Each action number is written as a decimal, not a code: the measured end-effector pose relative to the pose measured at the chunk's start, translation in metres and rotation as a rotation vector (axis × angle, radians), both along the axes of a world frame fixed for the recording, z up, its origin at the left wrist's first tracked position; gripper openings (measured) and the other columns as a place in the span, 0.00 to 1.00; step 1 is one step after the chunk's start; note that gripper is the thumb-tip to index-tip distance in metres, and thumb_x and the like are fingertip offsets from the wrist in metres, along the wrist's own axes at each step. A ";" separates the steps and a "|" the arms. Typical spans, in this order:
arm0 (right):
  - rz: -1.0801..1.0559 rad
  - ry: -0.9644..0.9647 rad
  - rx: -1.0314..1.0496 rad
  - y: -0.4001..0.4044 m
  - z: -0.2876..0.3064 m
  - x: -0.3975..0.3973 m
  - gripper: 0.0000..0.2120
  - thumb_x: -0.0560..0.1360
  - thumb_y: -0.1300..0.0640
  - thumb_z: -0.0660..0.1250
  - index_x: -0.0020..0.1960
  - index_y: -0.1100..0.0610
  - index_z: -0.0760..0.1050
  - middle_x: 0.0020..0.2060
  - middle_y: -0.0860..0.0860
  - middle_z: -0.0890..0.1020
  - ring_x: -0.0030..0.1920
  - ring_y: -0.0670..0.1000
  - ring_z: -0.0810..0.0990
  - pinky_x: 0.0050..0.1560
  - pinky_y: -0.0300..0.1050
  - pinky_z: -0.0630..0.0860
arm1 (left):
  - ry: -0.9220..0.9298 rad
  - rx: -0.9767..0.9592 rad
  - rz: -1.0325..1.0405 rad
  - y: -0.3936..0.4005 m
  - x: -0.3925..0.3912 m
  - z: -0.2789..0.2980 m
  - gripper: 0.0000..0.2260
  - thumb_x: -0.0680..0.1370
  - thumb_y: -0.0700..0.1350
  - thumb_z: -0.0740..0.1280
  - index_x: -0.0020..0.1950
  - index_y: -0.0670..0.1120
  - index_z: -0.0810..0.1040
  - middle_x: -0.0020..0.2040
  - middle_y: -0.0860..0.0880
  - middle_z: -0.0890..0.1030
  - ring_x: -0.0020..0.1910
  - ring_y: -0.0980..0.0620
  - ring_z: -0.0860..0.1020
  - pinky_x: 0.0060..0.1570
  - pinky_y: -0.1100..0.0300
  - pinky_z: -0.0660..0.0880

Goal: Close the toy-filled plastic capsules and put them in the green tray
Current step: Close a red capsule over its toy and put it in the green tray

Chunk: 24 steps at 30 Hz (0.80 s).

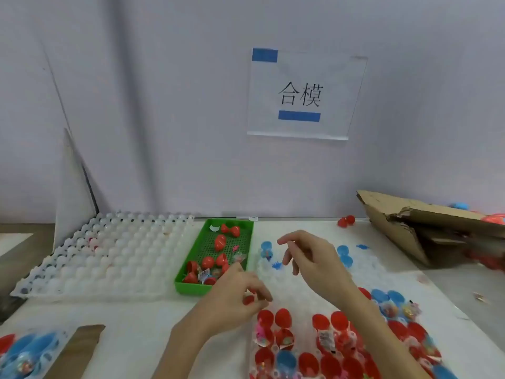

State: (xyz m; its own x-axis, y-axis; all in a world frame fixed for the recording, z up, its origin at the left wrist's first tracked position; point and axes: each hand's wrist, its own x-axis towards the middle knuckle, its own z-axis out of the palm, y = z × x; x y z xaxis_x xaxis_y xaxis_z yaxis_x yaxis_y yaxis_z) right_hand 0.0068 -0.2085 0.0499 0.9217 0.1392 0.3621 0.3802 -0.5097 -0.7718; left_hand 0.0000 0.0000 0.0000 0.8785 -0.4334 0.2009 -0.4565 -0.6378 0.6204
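Observation:
My left hand (235, 294) curls its fingers round a small red capsule (249, 298), just in front of the green tray's near right corner. The green tray (247, 224) lies mid-table and holds several red capsules and capsule halves with small toys. My right hand (308, 258) hovers to the right of the tray with relaxed, spread fingers and nothing in it, above a clear holder sheet (366, 266). Open red and blue capsule halves with toys (284, 318) fill the near part of that sheet, under my right forearm.
A large white moulded tray (123, 250) lies left of the green tray. A torn cardboard box (426, 222) with capsules sits at the far right. Loose blue halves (345, 255) lie on the sheet. More blue capsules (30, 351) sit at the near left. A wall with a sign stands behind.

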 end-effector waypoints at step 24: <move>0.106 -0.007 -0.189 -0.004 -0.010 -0.024 0.10 0.79 0.47 0.68 0.59 0.37 0.75 0.47 0.36 0.81 0.53 0.37 0.78 0.49 0.30 0.77 | 0.023 -0.481 0.404 -0.007 -0.014 0.008 0.07 0.79 0.38 0.72 0.43 0.46 0.83 0.37 0.53 0.86 0.38 0.58 0.84 0.41 0.70 0.77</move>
State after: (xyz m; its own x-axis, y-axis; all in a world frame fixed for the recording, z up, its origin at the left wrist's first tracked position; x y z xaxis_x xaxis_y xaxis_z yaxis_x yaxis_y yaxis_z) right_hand -0.0169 -0.2128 0.0402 0.8958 0.3011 0.3269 0.4445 -0.6023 -0.6631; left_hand -0.0140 -0.0071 0.0076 0.9605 0.0682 0.2697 -0.2205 -0.4044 0.8876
